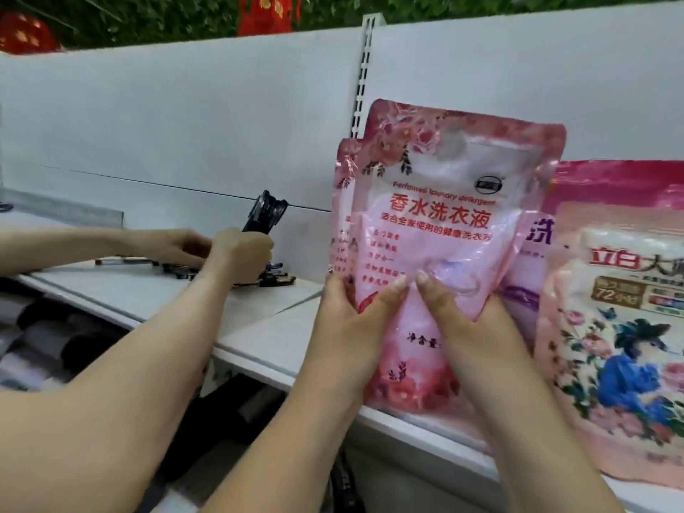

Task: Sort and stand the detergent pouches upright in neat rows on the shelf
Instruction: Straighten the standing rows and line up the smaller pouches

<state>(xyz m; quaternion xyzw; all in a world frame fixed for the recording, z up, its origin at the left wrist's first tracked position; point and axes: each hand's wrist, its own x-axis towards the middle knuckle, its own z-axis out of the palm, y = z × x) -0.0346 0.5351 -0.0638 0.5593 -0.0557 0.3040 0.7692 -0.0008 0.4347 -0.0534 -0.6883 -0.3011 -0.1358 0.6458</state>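
both hands on the pink detergent pouch, left hand and right hand gripping its lower half, standing it upright on the white shelf beside a floral pouch

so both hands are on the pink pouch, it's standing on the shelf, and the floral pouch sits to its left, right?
Not quite. In the head view the left hand and right hand do hold the pink pouch standing on the shelf, but the floral pouch sits to its right, not its left.
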